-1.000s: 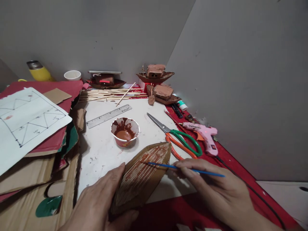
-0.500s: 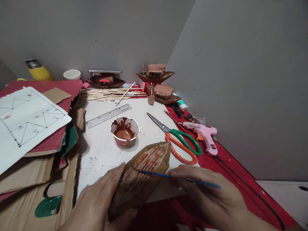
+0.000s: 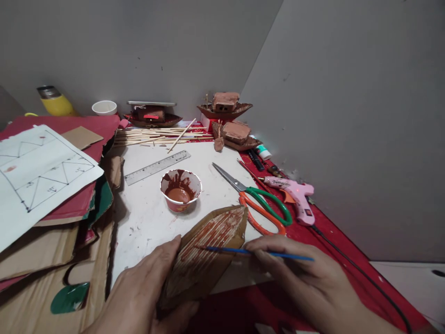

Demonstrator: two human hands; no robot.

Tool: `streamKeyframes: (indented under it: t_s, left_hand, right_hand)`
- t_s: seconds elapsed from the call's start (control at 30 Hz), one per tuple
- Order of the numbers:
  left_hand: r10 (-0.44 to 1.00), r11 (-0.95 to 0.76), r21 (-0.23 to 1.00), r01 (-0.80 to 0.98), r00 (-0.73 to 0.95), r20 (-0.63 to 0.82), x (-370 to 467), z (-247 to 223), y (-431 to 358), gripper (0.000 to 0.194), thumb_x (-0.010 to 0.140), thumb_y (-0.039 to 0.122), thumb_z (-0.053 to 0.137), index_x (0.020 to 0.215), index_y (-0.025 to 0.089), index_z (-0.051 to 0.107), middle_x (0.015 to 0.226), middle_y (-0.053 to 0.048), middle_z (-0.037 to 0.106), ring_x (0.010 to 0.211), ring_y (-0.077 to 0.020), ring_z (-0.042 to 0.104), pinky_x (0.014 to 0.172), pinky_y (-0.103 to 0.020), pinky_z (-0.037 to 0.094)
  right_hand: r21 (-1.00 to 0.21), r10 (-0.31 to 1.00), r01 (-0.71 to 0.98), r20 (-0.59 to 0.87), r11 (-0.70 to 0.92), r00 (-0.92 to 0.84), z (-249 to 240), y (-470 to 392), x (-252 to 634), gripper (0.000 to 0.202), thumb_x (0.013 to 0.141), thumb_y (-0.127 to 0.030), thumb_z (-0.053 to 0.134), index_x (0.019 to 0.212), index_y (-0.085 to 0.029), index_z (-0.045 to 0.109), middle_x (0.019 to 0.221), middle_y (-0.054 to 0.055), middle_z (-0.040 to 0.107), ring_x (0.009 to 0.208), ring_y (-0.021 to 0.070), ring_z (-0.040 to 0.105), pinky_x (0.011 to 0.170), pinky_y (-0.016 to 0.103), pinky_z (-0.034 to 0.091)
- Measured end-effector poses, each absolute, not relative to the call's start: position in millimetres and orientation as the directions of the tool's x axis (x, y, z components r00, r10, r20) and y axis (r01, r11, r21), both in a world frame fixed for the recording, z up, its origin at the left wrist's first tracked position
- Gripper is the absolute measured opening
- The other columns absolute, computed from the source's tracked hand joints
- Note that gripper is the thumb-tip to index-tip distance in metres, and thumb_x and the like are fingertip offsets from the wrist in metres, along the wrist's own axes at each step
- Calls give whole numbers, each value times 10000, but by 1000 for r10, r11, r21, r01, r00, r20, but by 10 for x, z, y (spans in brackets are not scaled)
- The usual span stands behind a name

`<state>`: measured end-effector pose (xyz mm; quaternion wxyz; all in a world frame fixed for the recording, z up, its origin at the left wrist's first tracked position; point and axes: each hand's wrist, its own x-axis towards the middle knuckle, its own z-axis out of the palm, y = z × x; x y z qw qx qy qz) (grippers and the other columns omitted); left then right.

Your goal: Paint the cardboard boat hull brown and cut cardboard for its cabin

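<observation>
Brown cardboard boat (image 3: 215,250) front and center here, tilted up over the near edge of the white board (image 3: 139,246), with reddish paint streaked across its ribbed face. The left hand (image 3: 139,278) is clamped on its near left side, thumb low and fingers along the edge. Over on the right, the right hand (image 3: 306,278) has a blue paintbrush (image 3: 229,250) pinched in its fingers, tip right at the ribs. So the hands are apart, boat between them. Just past the boat there's a paper cup (image 3: 176,205) with brown paint in it and smeared up its inside, plus some scissors (image 3: 239,185) with green and orange handles. A pink glue gun (image 3: 301,199) lies to their right on red cloth (image 3: 333,250). Further back you get a clear ruler (image 3: 158,168), then a bunch of thin wooden sticks (image 3: 149,137), and three finished-looking little boats (image 3: 225,109) near the grey wall (image 3: 174,51).
</observation>
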<state>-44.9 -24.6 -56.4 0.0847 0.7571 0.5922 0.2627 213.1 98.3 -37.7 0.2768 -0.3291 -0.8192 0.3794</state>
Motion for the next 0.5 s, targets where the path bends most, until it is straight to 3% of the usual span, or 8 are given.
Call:
streamKeyframes:
  t_s: [0.23, 0.5]
  left_hand:
    - [938, -285, 444, 850, 153, 310, -428, -560, -234, 725, 785, 302, 692, 1423, 193, 364, 1309, -102, 681, 1118, -206, 700, 906, -234, 578]
    - [943, -278, 454, 846, 151, 296, -429, -550, -238, 717, 793, 293, 685, 1427, 201, 363, 1311, -99, 680, 1118, -204, 700, 901, -237, 583]
  right_hand:
    - [-729, 812, 454, 240, 513, -532, -316, 1043, 2236, 113, 964, -258, 555, 997, -292, 657, 844, -19, 728, 704, 118, 687, 613, 166, 539]
    - [-729, 661, 324, 229, 603, -715, -307, 972, 2239, 246, 951, -163, 536, 1112, -321, 633, 978, -14, 757, 782, 122, 726, 707, 180, 582]
